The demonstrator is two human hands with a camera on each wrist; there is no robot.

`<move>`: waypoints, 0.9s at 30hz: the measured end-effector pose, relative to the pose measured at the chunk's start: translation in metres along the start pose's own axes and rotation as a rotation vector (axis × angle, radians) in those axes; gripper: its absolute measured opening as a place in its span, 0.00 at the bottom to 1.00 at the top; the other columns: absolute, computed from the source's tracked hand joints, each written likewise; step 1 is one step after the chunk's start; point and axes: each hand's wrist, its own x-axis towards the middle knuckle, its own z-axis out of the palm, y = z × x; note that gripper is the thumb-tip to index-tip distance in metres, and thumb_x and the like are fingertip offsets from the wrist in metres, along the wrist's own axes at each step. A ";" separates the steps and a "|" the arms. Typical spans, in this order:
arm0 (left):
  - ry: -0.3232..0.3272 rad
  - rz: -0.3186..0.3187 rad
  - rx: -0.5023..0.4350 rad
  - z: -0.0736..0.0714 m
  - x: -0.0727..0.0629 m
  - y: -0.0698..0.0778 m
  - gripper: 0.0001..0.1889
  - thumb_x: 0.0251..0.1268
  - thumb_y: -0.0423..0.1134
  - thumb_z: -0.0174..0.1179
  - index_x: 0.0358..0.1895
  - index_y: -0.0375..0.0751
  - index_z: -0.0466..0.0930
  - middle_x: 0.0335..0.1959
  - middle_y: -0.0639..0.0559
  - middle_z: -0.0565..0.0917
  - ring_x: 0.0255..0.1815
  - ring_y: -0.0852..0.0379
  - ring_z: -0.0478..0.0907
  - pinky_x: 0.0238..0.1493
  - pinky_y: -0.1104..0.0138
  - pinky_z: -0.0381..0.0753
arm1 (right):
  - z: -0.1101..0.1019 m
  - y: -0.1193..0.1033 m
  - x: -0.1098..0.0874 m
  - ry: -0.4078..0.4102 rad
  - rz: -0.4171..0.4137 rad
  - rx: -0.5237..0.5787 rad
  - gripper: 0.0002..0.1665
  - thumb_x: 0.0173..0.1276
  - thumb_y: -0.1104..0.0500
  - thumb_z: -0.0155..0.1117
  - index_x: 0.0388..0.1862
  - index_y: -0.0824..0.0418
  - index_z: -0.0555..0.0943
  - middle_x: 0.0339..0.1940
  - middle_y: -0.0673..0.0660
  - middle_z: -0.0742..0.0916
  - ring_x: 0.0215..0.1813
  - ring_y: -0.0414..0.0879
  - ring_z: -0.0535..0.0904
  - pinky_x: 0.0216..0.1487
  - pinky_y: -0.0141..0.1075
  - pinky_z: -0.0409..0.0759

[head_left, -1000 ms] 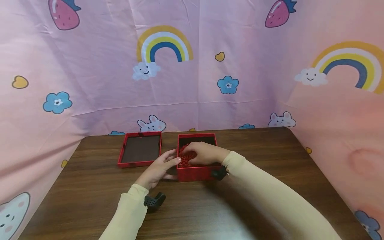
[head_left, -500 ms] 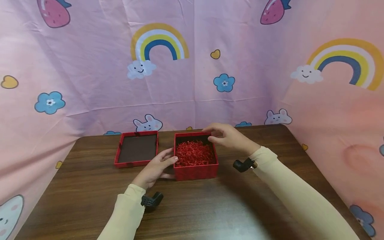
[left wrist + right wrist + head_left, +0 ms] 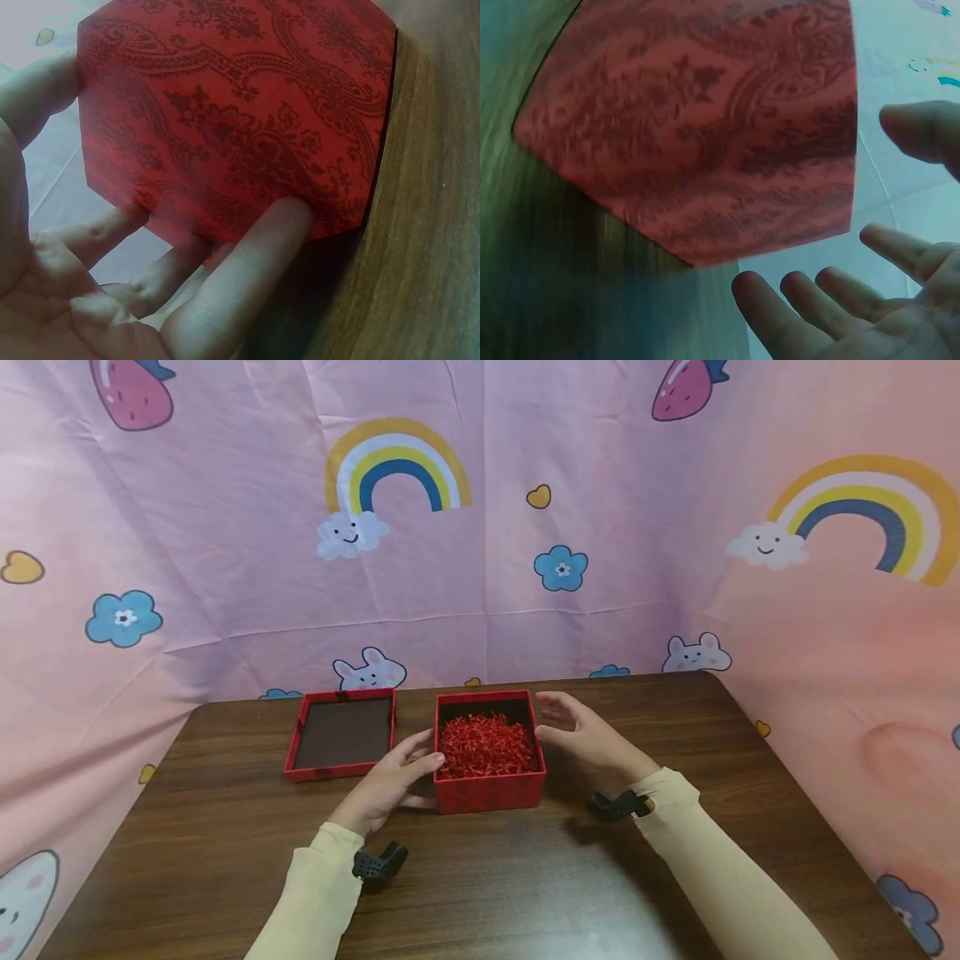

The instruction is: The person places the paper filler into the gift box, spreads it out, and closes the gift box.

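Observation:
A red box (image 3: pixel 491 793) with a dark patterned surface sits on the table, its top uncovered. Red shredded paper (image 3: pixel 487 745) fills much of its inside. My left hand (image 3: pixel 390 783) touches the box's left side, the thumb up by the rim; in the left wrist view the fingertips (image 3: pixel 289 217) press on the patterned wall (image 3: pixel 225 120). On the other side, my right hand (image 3: pixel 588 735) is beside the box's right wall. The right wrist view has its spread fingers (image 3: pixel 802 311) near that wall (image 3: pixel 705 127), apart from it and holding nothing.
A red-rimmed lid (image 3: pixel 345 733) lies inside-up on the wooden table (image 3: pixel 480 885), left of the box and behind my left hand. A printed pink cloth (image 3: pixel 480 568) hangs behind the table and along its sides.
My right hand has come out of the box, passed over its back right corner and lowered beside its right side. The shredded paper is now uncovered. My left hand stays at the box.

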 end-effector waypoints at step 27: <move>0.047 0.082 0.113 -0.012 -0.010 0.016 0.39 0.76 0.53 0.61 0.82 0.52 0.54 0.80 0.36 0.58 0.77 0.33 0.63 0.53 0.48 0.87 | 0.022 0.019 -0.005 0.015 0.093 0.377 0.37 0.79 0.58 0.60 0.81 0.60 0.60 0.79 0.67 0.68 0.74 0.63 0.70 0.63 0.57 0.81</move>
